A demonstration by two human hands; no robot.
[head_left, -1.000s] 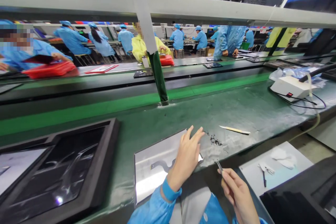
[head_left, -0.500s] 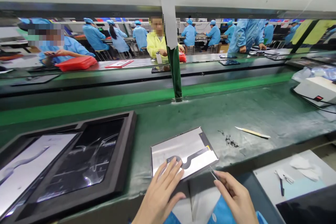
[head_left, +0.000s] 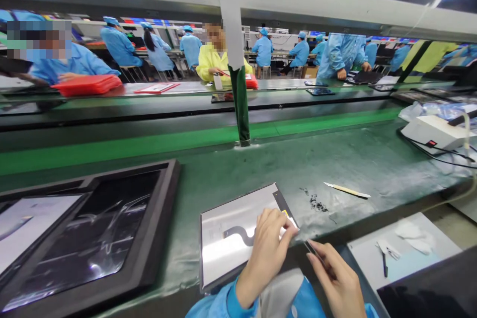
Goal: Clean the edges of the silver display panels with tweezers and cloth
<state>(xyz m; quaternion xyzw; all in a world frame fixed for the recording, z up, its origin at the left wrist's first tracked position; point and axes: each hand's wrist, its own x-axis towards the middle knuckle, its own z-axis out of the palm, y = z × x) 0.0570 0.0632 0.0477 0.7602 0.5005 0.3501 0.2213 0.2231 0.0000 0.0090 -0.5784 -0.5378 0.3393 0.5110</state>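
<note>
Two hands are seen in the head view. The left hand (head_left: 265,251) has been shifted within the last half second: it was spread over the panel's near edge, and is now brought over the right end of the panel (head_left: 223,258), fingers bent. Its grip looks narrow, but whether anything is pinched there cannot be told. In the right hand (head_left: 337,273), the tweezers (head_left: 312,249) are held in a closed grip beside the panel's near right corner, much as before.

The panel is laid on the worktop (head_left: 276,166), between the tray (head_left: 167,203) at left and the black bits (head_left: 318,203) at right; a knife (head_left: 346,190) is placed farther right. The left part of the ribbon (head_left: 238,231) is exposed, while its right part is now covered by the hand. From this shift, the work is judged to be centred on the panel's right end.
</note>
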